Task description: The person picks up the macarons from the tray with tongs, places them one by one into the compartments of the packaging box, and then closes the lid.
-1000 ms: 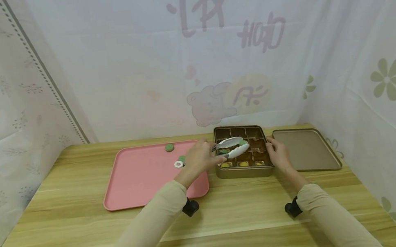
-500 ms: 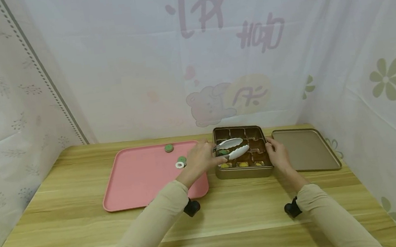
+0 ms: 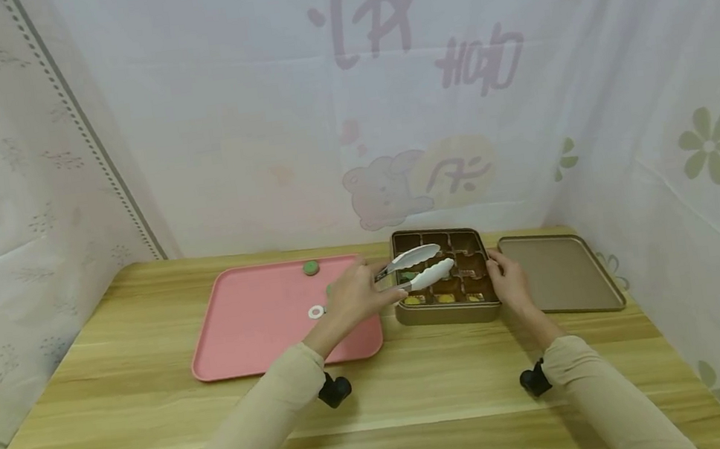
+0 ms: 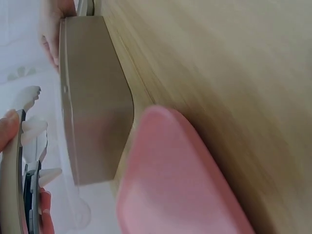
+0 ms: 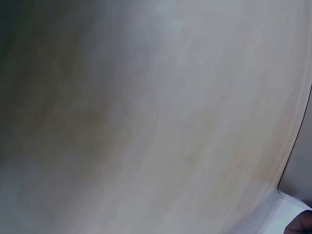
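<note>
In the head view my left hand [image 3: 356, 292] holds white-tipped tongs [image 3: 432, 274] above the left part of a brown tin box [image 3: 448, 315]. The tong tips are spread, with nothing between them. Inside the box are several compartments; yellow pieces [image 3: 445, 298] lie in the front row and a green piece [image 3: 409, 276] in the left one behind. My right hand [image 3: 510, 279] grips the box's right edge. From the left wrist view, the tongs [image 4: 30, 146] stand clear above the rim. Only a fingertip [image 5: 300, 224] shows in the right wrist view.
A pink tray [image 3: 257, 319] lies left of the box, bearing a round green piece [image 3: 311, 268], a white ring [image 3: 316, 311] and another green piece partly behind my left hand. A flat brown lid [image 3: 565, 274] lies on the right. Patterned curtains surround the wooden table [image 3: 437, 410].
A green piece was between the tong tips a second ago and has been let go over the box. The tongs and left hand have since shifted slightly left; the right hand stays put.
</note>
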Demonstrator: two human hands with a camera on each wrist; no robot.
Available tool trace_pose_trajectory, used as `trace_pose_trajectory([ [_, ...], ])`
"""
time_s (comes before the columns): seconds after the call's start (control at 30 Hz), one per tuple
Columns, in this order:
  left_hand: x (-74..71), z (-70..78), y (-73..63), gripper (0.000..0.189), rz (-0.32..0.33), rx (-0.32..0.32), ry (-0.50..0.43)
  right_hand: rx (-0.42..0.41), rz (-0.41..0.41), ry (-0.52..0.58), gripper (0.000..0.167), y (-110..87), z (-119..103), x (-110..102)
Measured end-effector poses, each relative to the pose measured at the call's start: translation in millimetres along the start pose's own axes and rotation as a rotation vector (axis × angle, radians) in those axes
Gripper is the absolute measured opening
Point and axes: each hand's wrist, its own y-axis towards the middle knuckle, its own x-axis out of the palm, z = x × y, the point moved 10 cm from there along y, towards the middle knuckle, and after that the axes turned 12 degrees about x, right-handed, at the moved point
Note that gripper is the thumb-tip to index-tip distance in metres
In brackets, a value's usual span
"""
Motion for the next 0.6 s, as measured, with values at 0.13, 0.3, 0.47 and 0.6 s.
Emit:
trace_pose_trajectory([
  [0.13, -12.5, -13.4, -17.8, 0.063, 0.031, -0.016, -0.026, 0.006, -0.005, -0.004, 0.04, 0.7, 1, 0],
  [0.3, -29.5, -40.2, -44.4, 0.051, 0.057, -0.053, 0.003, 0.003, -0.004, 0.0, 0.04, 0.6, 1, 0],
  [0.47, -44.2, -68.3, -72.4, 0.047, 0.064, -0.079, 0.028, -0.007, -0.002, 0.01, 0.039, -0.1, -1, 0],
  [0.6, -54.2, -88.1, -91.7, 0.063, 0.069, -0.108, 0.049, -0.003, 0.003, 0.007, 0.038, -0.7, -1, -1],
])
